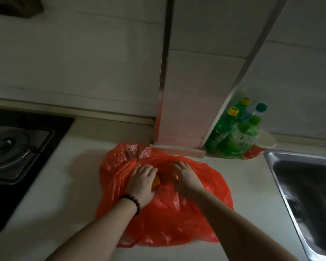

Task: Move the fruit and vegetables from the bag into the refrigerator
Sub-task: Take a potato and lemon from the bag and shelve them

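Two hands are reaching into a red bag [169, 219] lying on the counter [68, 185]. Left hand [141, 182] is curling round an orange fruit [156, 182] inside the bag's mouth. Right hand [186, 178] is resting beside it, fingers bent into the plastic; whether it is gripping anything is unclear. Green bottles [231, 132] are standing by the sink [305, 194].

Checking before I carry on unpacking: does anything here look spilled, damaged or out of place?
Nothing stands out. The red bag lies crumpled on the counter, both hands in its mouth, the left hand on an orange fruit; no spill shows.
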`<move>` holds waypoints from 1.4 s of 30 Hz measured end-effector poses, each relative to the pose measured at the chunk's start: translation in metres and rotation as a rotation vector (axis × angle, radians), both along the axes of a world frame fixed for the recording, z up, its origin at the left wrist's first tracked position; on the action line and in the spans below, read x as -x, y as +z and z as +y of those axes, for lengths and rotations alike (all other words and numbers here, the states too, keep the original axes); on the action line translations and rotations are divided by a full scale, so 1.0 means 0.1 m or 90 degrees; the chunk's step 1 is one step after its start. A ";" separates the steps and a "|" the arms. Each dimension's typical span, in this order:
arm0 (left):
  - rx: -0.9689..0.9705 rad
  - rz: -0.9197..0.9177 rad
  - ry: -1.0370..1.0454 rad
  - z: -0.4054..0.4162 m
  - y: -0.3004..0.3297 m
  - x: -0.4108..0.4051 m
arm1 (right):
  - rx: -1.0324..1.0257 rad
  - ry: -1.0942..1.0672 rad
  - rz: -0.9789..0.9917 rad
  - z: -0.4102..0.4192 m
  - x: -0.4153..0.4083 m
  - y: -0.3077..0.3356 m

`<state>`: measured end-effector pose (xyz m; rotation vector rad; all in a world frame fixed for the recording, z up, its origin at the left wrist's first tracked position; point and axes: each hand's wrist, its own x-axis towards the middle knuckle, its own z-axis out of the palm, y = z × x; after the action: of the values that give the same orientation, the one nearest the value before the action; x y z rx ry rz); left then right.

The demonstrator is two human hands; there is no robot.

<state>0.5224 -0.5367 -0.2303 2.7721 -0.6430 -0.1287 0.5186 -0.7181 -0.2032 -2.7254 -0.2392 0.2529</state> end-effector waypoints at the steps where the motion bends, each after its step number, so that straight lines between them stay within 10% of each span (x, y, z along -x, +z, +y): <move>1: -0.021 0.006 0.001 0.03 -0.01 -0.03 | -0.005 0.014 0.024 -0.04 -0.06 -0.01; 10: -0.074 0.079 0.041 0.13 -0.08 -0.16 | -0.065 0.025 0.244 -0.22 -0.45 -0.25; 18: -0.013 -0.038 0.043 0.22 -0.22 -0.01 | -0.040 0.165 -0.141 -0.23 -0.22 -0.17; 31: -0.041 -0.033 0.048 0.16 -0.30 0.03 | 0.037 0.189 0.067 0.00 -0.18 -0.35; 42: 0.224 -0.059 0.218 0.03 0.24 0.07 | -0.058 0.100 0.052 -0.14 -0.14 0.04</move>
<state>0.5153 -0.5339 -0.2063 2.5060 -0.1791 0.1704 0.5331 -0.7322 -0.1989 -2.6022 -0.4311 0.3861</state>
